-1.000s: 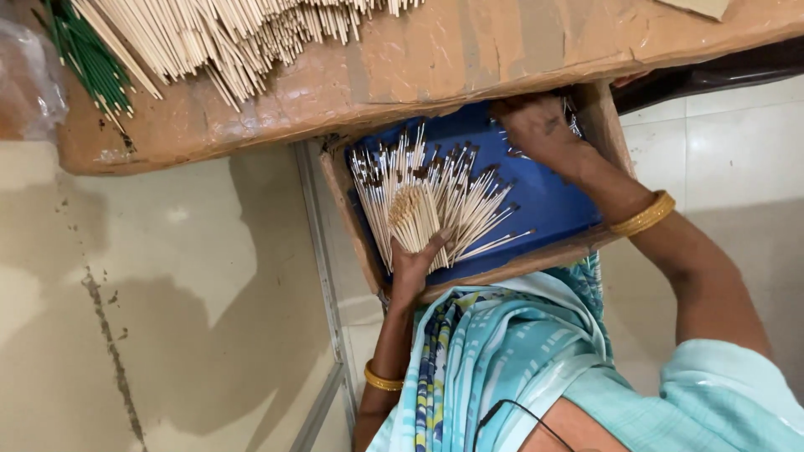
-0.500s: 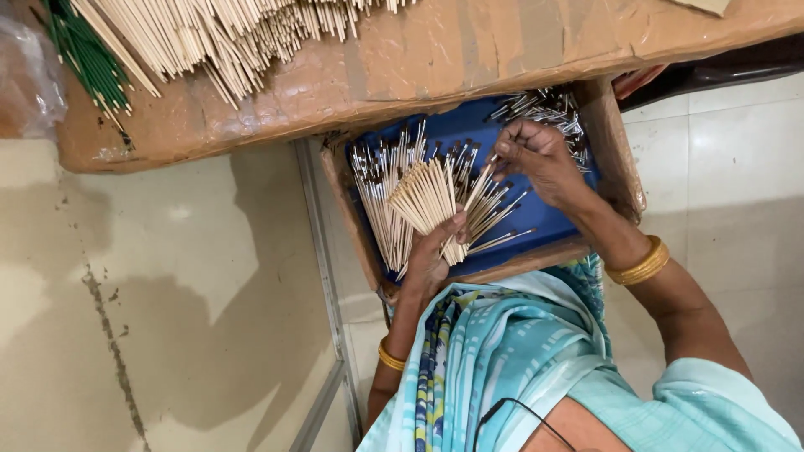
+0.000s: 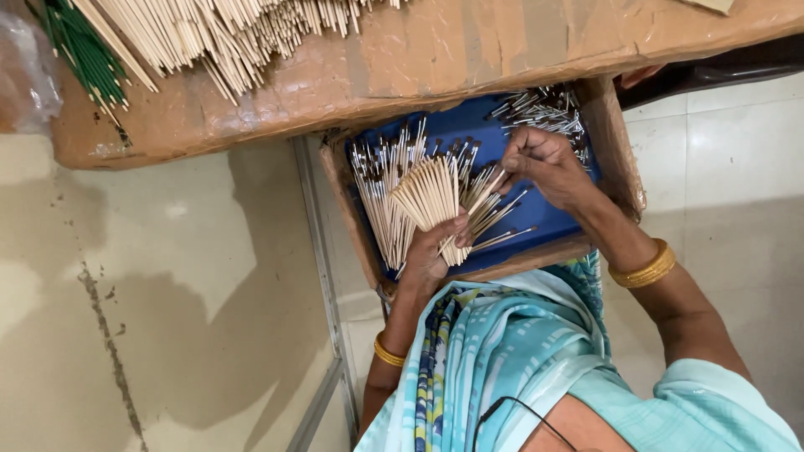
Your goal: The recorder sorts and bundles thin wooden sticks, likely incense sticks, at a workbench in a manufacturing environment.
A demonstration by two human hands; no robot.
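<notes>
Your left hand grips fanned bundle of thin tipped sticks over blue-lined box. Your right hand pinches few sticks. Light, brittle, slippery; hold mid-shaft. Beyond: bare sticks on cardboard tabletop.

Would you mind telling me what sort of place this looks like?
Probably a small hand workshop for stick goods: a bundle of thin sticks fanned in the left hand, a blue-lined tray of dark-tipped sticks, and heaps of bare sticks on a paper-covered bench.
</notes>
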